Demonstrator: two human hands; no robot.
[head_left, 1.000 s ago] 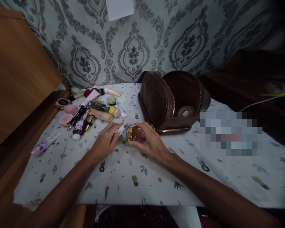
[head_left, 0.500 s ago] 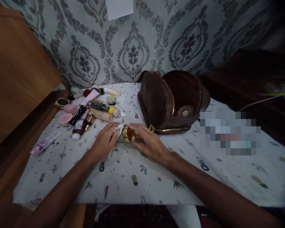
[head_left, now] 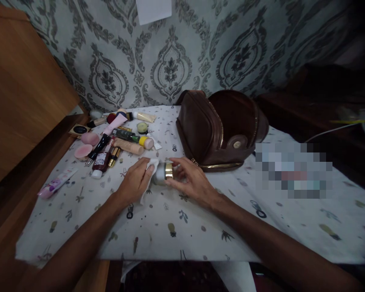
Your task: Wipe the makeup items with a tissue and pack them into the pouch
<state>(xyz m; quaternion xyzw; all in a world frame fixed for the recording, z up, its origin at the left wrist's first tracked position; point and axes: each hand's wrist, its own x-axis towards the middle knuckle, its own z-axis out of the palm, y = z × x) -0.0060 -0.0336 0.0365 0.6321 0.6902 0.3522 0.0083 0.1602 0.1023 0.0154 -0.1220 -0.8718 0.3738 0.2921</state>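
Between my hands, just above the patterned cloth, a small frosted jar (head_left: 160, 173) with a shiny gold lid (head_left: 169, 171) lies on its side, lid toward the right. My right hand (head_left: 193, 178) grips the jar by its lid, thumb below and fingers above. In my left hand (head_left: 136, 178) is a crumpled white wipe (head_left: 152, 168), pinched under the thumb and pressed against the jar's base end. The jar's far side is hidden.
Several cosmetics lie at the left, among them a dark red bottle (head_left: 101, 163), a beige tube (head_left: 129, 146) and a purple-white tube (head_left: 57, 182). A brown leather bag (head_left: 197, 129) stands unzipped behind my right hand. A blurred patch (head_left: 292, 170) covers something at the right.
The jar has turned, so its frosted side now shows where the gold lid's top faced me before. Both hands stay in nearly the same place.
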